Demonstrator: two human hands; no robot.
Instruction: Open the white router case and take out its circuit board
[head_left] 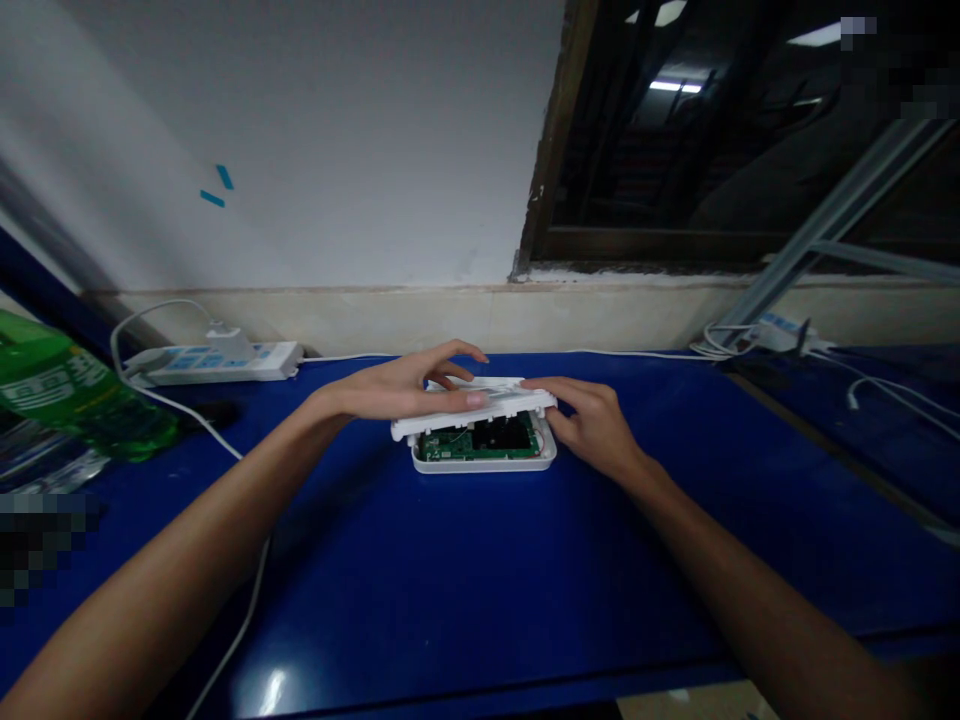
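Observation:
A white plastic case bottom (pixel 487 465) rests on the blue table, with a green circuit board (pixel 450 443) and a dark part inside it. Above it a white cover (pixel 510 402) is tilted, its left end out past the case and a gap showing at the front. My right hand (pixel 589 415) grips the cover's right end between thumb and fingers, beside the case. My left hand (pixel 420 385) lies over the cover's left part, thumb along its top and fingers apart, the forefinger raised. Thin wires show near the board.
A white power strip (pixel 217 362) with a plug and cable lies at the back left, beside a green bottle (pixel 75 385). Another power strip (pixel 784 333) with cables sits at the back right near a metal frame (pixel 832 210). A white cable (pixel 255 590) crosses the blue table (pixel 450 600).

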